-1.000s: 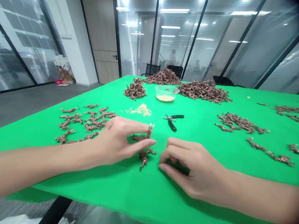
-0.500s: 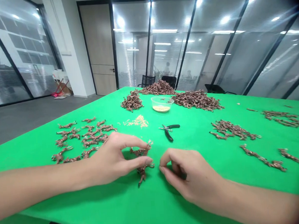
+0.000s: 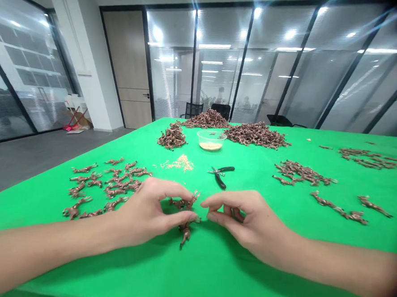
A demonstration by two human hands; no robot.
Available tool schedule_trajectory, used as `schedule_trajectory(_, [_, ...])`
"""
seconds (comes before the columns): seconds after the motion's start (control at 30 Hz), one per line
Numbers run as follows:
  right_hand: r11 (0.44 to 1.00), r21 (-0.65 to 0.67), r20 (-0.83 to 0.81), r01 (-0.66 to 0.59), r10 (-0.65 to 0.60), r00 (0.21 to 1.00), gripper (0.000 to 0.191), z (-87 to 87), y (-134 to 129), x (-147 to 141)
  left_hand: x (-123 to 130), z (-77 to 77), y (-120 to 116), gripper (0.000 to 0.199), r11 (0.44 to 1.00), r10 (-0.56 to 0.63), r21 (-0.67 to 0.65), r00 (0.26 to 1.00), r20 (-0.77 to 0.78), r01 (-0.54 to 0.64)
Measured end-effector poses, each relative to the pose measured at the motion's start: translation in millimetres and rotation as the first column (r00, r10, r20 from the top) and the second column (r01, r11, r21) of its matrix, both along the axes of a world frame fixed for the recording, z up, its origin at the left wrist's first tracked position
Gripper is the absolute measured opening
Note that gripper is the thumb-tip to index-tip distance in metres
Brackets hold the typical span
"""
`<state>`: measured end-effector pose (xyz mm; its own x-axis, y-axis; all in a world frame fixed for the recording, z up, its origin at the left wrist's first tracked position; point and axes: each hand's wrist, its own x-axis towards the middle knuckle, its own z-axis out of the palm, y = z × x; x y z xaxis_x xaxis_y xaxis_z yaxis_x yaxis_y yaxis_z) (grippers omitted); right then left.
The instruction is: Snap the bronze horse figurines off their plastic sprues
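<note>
My left hand (image 3: 151, 209) curves over two small glossy brown figurines, its index fingertip and thumb gripping them near their pale ends. The farther figurine (image 3: 178, 204) shows between finger and thumb. The nearer figurine (image 3: 186, 233) sticks out below the thumb, with a dark tip towards me. Just to the right is my right hand (image 3: 246, 217), its index finger and thumb slightly parted, with nothing visible between them. Its other fingers are curled and partly hidden. Black-handled pliers (image 3: 219, 176) lie with their handles spread beyond my hands.
Loose brown figurines (image 3: 115, 182) lie at left, others (image 3: 302, 172) at right. Larger heaps (image 3: 256, 136) rise at the far end around a clear tub (image 3: 212, 140) of pale bits. Spilled pale grains (image 3: 182, 163) lie before it on the green tablecloth (image 3: 152, 272).
My right hand has moved slightly closer to my left, and its index finger and thumb have come apart. The left hand keeps its grip. The whole view has shifted slightly.
</note>
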<state>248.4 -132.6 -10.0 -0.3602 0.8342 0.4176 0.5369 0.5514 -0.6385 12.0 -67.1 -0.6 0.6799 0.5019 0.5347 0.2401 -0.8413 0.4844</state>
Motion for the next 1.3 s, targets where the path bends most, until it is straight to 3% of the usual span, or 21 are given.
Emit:
schedule_trajectory(0.23, [0.99,-0.139,0.002,0.012,-0.011,1.0,0.019,3.0,3.7,-0.3,1.3,1.9,-4.4,0.017,0.996,-0.013,0.085,1.0,-0.02,0.014])
schedule_trajectory(0.53, [0.975,-0.221,-0.023,0.035,-0.041,0.999,0.025,-4.6,9.8,4.2,-0.3,-5.8,0.0,0.019,0.934,-0.013,0.358,0.999,-0.036,0.025])
schedule_trajectory(0.73, [0.949,-0.317,-0.088,-0.004,-0.025,0.996,0.025,-7.4,16.1,4.9,0.7,-4.3,-1.4,0.015,0.913,-0.035,0.403,0.997,-0.065,0.058])
schedule_trajectory(1.0, [0.859,-0.509,-0.28,-0.056,-0.104,0.954,0.029,-8.6,21.5,1.9,0.2,-4.2,-1.1,0.016,0.903,-0.031,0.425,0.996,-0.081,0.062])
schedule_trajectory(1.3, [0.823,-0.563,-0.33,-0.077,-0.138,0.934,0.036,-2.0,21.5,2.0,3.2,-0.9,-4.7,0.014,0.907,-0.033,0.413,0.992,-0.121,0.08])
